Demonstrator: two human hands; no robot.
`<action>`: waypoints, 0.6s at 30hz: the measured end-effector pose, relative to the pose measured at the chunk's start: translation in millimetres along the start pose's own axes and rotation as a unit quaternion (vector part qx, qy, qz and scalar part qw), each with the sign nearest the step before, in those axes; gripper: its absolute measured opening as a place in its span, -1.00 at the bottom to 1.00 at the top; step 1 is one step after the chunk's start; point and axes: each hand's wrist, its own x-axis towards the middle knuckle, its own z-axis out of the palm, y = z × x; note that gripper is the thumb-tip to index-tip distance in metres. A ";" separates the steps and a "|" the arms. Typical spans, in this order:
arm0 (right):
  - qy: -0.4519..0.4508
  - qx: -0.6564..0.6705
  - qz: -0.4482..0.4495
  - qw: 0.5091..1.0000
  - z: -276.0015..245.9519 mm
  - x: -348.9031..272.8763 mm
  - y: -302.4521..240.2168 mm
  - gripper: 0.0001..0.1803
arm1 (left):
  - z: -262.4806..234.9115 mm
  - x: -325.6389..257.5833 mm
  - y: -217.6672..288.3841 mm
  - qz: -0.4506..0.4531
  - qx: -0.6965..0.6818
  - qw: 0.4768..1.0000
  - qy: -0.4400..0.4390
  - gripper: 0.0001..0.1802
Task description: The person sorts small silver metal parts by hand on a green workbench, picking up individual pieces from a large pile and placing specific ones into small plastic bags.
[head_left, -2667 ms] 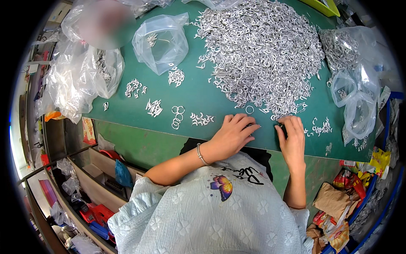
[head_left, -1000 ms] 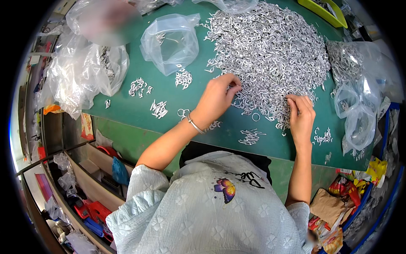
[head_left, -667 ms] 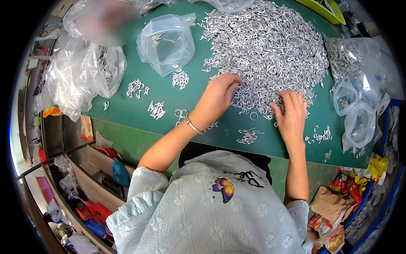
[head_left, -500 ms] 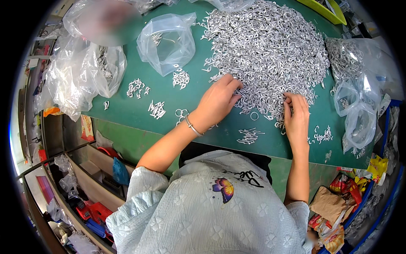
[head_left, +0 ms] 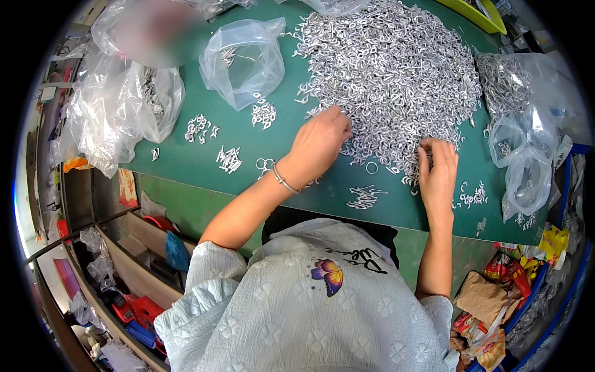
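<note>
1. Here the left hand point(head_left: 319, 144) rests palm down at the near edge of the big heap of small silvery metal loops point(head_left: 390, 68), fingers curled into the pieces; whether it pinches any I cannot tell
2. The right hand point(head_left: 438, 173) sits at the heap's lower right fringe, fingertips bent down among the loose loops, and its grip is hidden too
3. Small sorted bunches point(head_left: 229, 159) lie apart on the green tabletop point(head_left: 186, 164) to the left, with another little bundle point(head_left: 365, 197) just below the hands
4. An open clear plastic bag point(head_left: 245, 59) holding only a few pieces lies near the left bunches; fuller bags point(head_left: 527, 155) sit at the right
5. Judging by this, only a small share is grouped: a handful of bunches against a heap that covers most of the far tabletop, so the bulk of the work looks left to do
</note>
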 end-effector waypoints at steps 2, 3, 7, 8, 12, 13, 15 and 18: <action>0.000 0.006 -0.006 1.000 1.4 -0.1 -3.8 -0.80 | -5.8 4.4 4.1 -0.015 -0.047 0.998 0.026 -0.88; -0.010 0.001 -0.011 1.000 2.5 -0.5 -6.3 -0.80 | -8.0 5.8 6.2 -0.060 -0.099 0.993 0.013 -0.89; 0.022 0.039 -0.002 0.999 -2.7 1.4 -2.1 -0.83 | -4.9 5.5 1.2 -0.180 -0.377 0.908 -0.021 -0.87; 0.042 0.059 0.004 0.997 -4.5 2.5 -0.2 -0.83 | -3.2 4.2 -1.3 -0.194 -0.460 0.866 -0.024 -0.85; 0.047 0.203 0.101 0.973 -10.1 0.1 -3.0 -0.84 | -11.3 0.5 7.0 -0.249 -0.536 0.803 -0.073 -0.70; 0.058 0.217 0.103 0.969 -13.8 1.0 -2.9 -0.84 | -9.6 -2.1 6.9 -0.255 -0.561 0.784 -0.077 -0.68; 0.055 0.192 0.097 0.975 -10.3 3.3 3.5 -0.84 | -9.0 -5.8 8.6 -0.263 -0.581 0.765 -0.090 -0.66; 0.037 0.196 0.123 0.972 -12.9 0.7 7.0 -0.81 | -8.7 -10.5 10.6 -0.271 -0.578 0.764 -0.099 -0.68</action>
